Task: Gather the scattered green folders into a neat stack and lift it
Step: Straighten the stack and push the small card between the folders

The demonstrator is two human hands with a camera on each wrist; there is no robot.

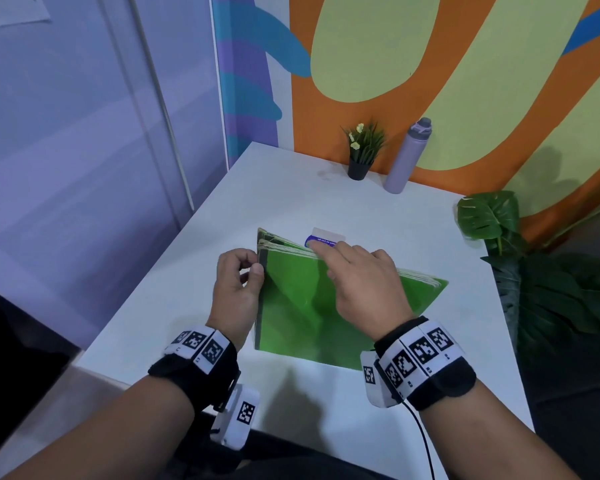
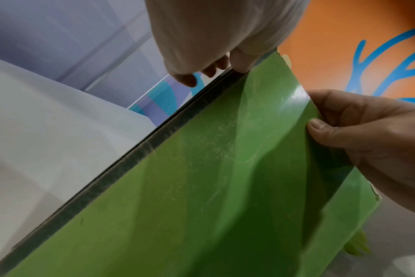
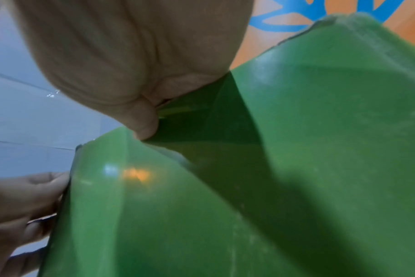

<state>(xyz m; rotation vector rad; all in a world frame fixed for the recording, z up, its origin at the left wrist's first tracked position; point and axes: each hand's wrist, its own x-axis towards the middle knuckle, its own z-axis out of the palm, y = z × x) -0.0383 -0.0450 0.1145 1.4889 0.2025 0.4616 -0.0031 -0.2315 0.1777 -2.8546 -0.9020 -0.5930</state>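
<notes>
A stack of green folders with dark spines stands tilted on the white table, its front face toward me. My left hand pinches the stack's left spine edge, thumb on the front and fingers curled behind. My right hand grips the top edge, fingers over the top and thumb pressed on the front cover. In the left wrist view the folders fill the frame, with the left hand on the spine and the right hand on the far edge. The right wrist view shows the right thumb denting the cover of the folders.
A small potted plant and a purple bottle stand at the table's far edge against the painted wall. A white card with a blue label shows behind the stack. A large leafy plant stands off the table's right side.
</notes>
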